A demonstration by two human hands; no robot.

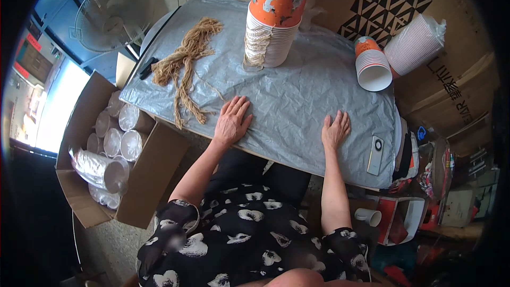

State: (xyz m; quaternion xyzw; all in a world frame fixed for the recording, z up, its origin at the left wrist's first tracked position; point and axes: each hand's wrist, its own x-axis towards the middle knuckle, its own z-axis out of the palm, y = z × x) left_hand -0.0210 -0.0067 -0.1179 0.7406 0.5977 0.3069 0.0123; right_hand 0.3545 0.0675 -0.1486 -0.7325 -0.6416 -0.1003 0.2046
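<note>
Both palms rest on a table (297, 122) covered with a wrinkled grey plastic sheet. My left hand (232, 121) lies flat near the front edge, fingers a little apart, holding nothing. To its upper left is a bundle of tan cord (186, 61), its loose strands trailing toward the hand. My right hand (336, 130) also lies flat and open, left of a silver phone-like slab (375, 155). Beyond the hands stands a tall stack of paper cups (273, 37), with an orange and green printed cup (277, 2) upside down on top. Pale cord loops (257, 45) hang on the stack's left side.
A shorter stack of cups (373, 69) lies on its side at the right, beside a plastic-wrapped sleeve of cups (415, 43). On the left, an open cardboard box (138, 188) holds several wrapped cup stacks. A fan (113, 16) stands behind it. A large carton (451, 10) rises at the back right.
</note>
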